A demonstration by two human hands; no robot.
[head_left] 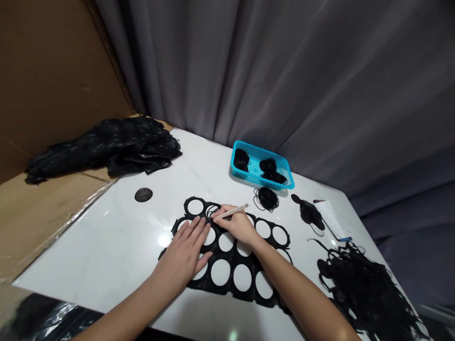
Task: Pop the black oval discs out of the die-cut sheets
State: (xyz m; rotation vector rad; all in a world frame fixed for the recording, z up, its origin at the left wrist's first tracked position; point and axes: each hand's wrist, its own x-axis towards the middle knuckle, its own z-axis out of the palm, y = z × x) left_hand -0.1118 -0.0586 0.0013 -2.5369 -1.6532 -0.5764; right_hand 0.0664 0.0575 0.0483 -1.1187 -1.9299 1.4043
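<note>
A black sheet [226, 275] with several large oval holes lies on the white table, which shows through them. My left hand [185, 253] lies flat on the sheet's left part, fingers stretched out. My right hand [236, 225] grips a slim white pen-like tool [232, 211]. Its tip is at a hole near the sheet's far edge, where thin black rings [211, 211] show. My fingers hide the tip, so its exact kind cannot be made out.
A blue basket [256, 179] with black pieces stands at the back. Before it lies a bundle of thin black rings [267, 199]. Black strips [369, 284] are heaped at right, near a white paper [332, 220]. Black crumpled material [113, 144] and a black disc [143, 194] lie left.
</note>
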